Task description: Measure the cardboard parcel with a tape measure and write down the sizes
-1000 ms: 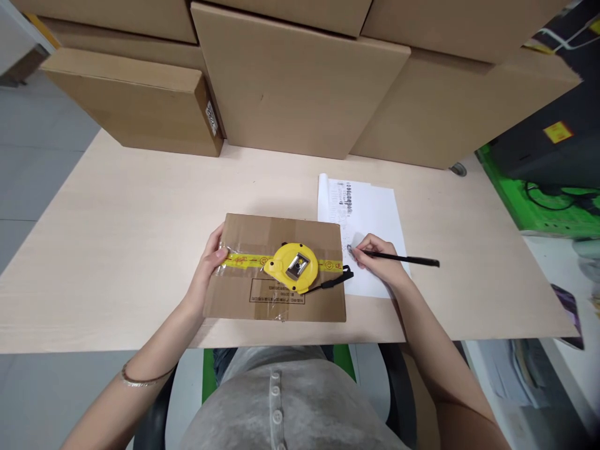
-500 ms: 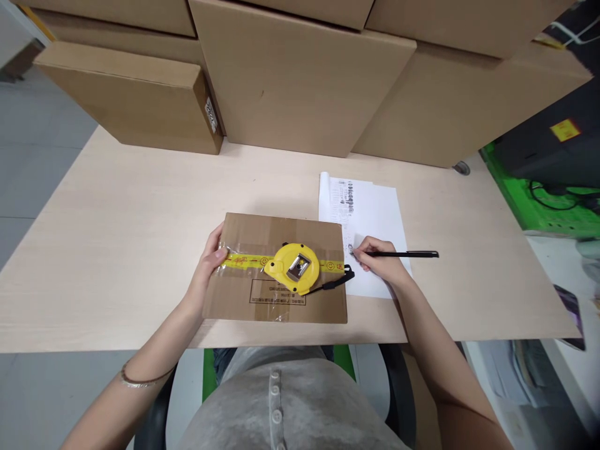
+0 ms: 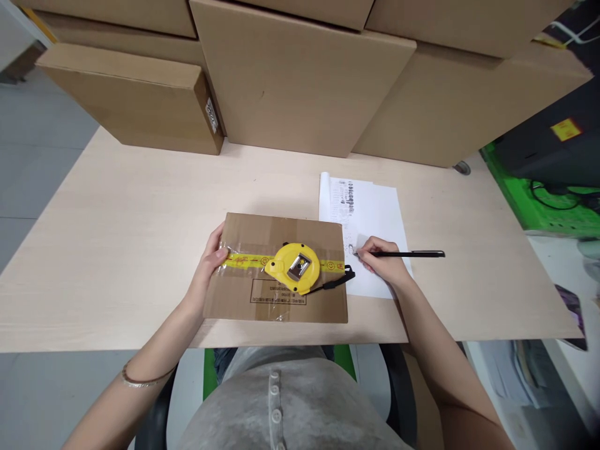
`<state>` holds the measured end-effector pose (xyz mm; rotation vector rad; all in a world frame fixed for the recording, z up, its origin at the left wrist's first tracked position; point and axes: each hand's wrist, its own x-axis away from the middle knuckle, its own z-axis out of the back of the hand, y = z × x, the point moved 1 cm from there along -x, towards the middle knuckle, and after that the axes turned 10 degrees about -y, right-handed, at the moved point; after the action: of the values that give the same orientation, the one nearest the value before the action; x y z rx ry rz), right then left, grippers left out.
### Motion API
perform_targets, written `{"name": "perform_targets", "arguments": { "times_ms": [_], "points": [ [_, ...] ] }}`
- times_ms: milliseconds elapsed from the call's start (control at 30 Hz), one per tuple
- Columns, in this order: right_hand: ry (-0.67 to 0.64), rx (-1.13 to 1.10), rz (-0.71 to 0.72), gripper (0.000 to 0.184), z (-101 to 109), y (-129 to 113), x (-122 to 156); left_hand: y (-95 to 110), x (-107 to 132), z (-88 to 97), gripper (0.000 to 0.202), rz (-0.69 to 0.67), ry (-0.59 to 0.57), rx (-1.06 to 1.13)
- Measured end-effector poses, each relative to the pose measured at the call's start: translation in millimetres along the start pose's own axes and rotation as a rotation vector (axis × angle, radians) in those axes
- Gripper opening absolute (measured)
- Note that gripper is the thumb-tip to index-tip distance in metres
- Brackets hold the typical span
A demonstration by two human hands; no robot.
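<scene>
A flat cardboard parcel (image 3: 262,300) sealed with clear and yellow tape lies near the table's front edge. On top of it rests a yellow tape measure (image 3: 293,267) with a black wrist strap. My left hand (image 3: 209,261) grips the parcel's left edge, thumb on top. My right hand (image 3: 382,262) pinches a black pen (image 3: 407,254), its tip on a white printed sheet (image 3: 370,212) just right of the parcel.
Large cardboard boxes (image 3: 300,81) are stacked along the back of the light wooden table (image 3: 117,237). A green surface with a black machine (image 3: 553,156) sits at the right. A small round object (image 3: 462,167) lies near the back right.
The pen has tilted and shifted slightly right while its tip stays on the sheet. My left hand and the parcel have not moved.
</scene>
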<state>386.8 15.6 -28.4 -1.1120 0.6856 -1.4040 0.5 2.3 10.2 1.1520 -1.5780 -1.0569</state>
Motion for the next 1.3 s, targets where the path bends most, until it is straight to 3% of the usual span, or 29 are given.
{"name": "perform_targets", "arguments": {
  "times_ms": [1300],
  "points": [
    [-0.052, 0.019, 0.005, 0.028, -1.2, -2.6, 0.4, -0.2, -0.9, 0.6, 0.065, 0.027, 0.037, 0.056]
  ]
}}
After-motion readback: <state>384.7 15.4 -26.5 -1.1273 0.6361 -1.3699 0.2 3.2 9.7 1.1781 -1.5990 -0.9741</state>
